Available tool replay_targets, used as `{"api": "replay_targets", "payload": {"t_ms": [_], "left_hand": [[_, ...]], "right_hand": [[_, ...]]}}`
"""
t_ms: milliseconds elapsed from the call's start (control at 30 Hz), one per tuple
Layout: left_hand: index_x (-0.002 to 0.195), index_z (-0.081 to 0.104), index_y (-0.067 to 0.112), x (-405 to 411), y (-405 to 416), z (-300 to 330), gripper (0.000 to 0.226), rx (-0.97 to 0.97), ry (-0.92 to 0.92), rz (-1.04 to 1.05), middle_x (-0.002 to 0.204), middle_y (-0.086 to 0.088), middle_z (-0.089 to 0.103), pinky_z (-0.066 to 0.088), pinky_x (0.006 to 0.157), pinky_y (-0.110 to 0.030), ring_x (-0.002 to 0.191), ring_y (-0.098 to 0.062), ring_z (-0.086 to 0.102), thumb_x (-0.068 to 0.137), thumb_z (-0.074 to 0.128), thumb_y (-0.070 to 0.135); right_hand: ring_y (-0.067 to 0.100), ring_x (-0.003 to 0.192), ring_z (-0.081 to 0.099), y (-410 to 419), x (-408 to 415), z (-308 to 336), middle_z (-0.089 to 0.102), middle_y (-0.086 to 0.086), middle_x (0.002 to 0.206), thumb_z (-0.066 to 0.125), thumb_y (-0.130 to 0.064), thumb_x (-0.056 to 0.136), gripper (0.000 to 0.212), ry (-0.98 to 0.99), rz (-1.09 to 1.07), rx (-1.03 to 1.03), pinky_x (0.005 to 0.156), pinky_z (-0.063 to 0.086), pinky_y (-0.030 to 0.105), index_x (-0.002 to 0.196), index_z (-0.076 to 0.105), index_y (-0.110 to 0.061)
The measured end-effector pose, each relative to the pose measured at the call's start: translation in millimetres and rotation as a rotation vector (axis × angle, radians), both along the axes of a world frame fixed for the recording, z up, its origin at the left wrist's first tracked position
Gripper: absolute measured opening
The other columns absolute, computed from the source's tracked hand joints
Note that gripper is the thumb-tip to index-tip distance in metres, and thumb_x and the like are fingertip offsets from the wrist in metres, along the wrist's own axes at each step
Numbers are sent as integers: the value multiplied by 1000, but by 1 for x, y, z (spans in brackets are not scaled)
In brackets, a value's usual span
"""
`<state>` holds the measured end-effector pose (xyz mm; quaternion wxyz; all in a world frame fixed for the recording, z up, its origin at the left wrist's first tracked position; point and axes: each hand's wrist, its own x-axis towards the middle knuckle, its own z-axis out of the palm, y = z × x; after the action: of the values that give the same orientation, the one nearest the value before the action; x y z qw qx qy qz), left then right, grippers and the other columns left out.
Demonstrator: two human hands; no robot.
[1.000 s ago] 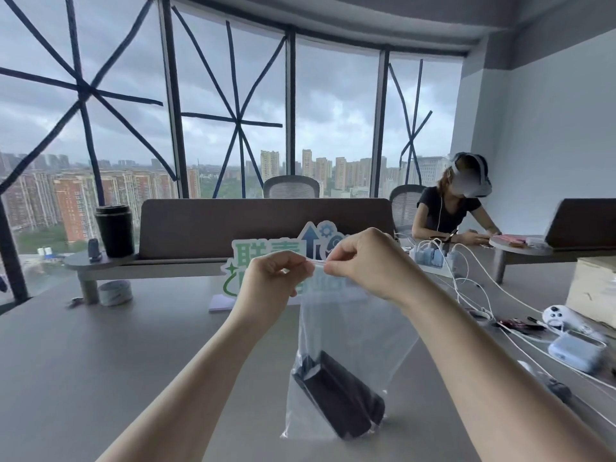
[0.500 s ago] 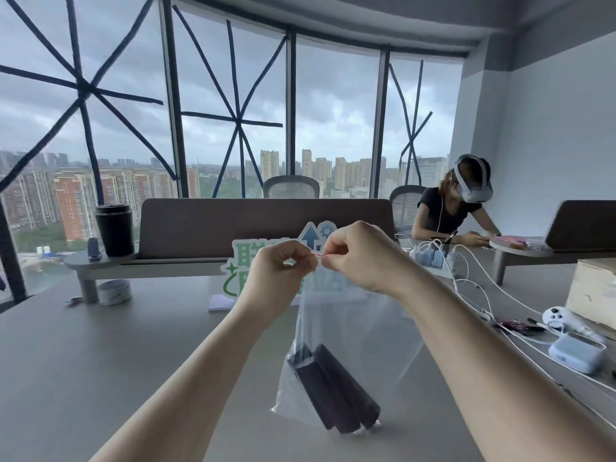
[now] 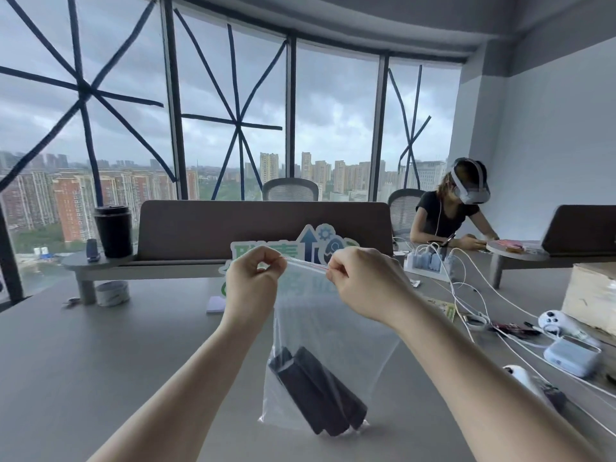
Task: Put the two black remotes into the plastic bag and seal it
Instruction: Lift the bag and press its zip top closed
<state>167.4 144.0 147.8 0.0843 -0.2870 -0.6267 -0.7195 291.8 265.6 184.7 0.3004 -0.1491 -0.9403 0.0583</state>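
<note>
A clear plastic bag (image 3: 336,331) hangs upright above the grey table (image 3: 100,361), its bottom resting near the surface. Two black remotes (image 3: 316,391) lie side by side inside it, slanted toward the bag's lower right corner. My left hand (image 3: 253,281) pinches the left end of the bag's zip strip between thumb and forefinger. My right hand (image 3: 363,281) pinches the same strip further right. The strip is stretched taut between the two hands.
A green and blue sign (image 3: 300,248) stands behind the bag against a brown divider (image 3: 263,228). White cables (image 3: 466,295), a charger block (image 3: 571,356) and white controllers (image 3: 556,321) lie at right. A black cup (image 3: 113,231) stands on a shelf at left. A person with a headset (image 3: 450,208) sits far right.
My two hands have moved apart along the top strip of the bag, the left one leftward. The bag with the remotes still hangs below them.
</note>
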Motion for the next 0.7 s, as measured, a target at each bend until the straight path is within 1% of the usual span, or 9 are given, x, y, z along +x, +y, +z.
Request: {"api": "replay_targets", "payload": {"t_ms": [100,233,267,367,467,533,567,700], "left_hand": [[57,62,18,-8,-8,0,30,35,-37,1,44,16,51,33,53,-29,49,-12,39,81,62,-1],[60,66,15,-19,-24,2,24,52,-18,44,43,15,52,36,59,-32,53,-13,43,79,64,1],[59,66,16,-22,-29,2,25,62,-18,51,44,15,53,36,59,-31,52,-13,42,79,64,1],[55,66,20,-32,-42,5,32,107,-42,68,44,13,51,32,53,-26,47,-11,38,79,64,-1],[54,65,18,-38,-53,8,34,142,-55,86,46,9,50,27,47,-22,40,-9,33,78,61,-5],[54,63,17,-40,-60,9,36,146,-60,103,51,7,55,29,44,-20,39,-8,36,77,57,-9],[55,63,17,-41,-63,9,36,148,-61,112,51,9,57,31,42,-19,39,-7,38,77,56,-11],[60,65,14,-46,-76,8,31,152,-63,134,46,12,58,34,42,-19,41,-9,38,78,57,-9]], "right_hand": [[26,92,64,1,3,-4,72,-4,99,50,-32,93,21,6,6,0,77,48,34,86,66,-21],[23,91,64,2,6,-5,71,-6,96,50,-33,93,20,20,27,-17,77,49,34,86,66,-23],[23,90,64,2,7,-5,71,-6,95,50,-34,93,20,20,30,-14,76,48,34,86,66,-23],[22,90,63,1,8,-4,70,-7,95,50,-34,93,21,18,37,-7,75,47,34,86,66,-23],[21,89,62,-3,8,-5,67,-8,93,50,-35,93,20,7,45,-5,74,45,33,86,64,-23],[20,88,61,-6,8,-4,66,-8,93,49,-35,94,20,-4,47,-6,74,45,33,85,63,-23],[20,87,60,-7,8,-4,66,-8,92,49,-35,94,20,-9,46,0,74,46,33,85,63,-23],[22,87,60,-13,9,-1,65,-8,91,48,-32,93,20,-52,53,17,77,48,35,83,61,-22]]}}
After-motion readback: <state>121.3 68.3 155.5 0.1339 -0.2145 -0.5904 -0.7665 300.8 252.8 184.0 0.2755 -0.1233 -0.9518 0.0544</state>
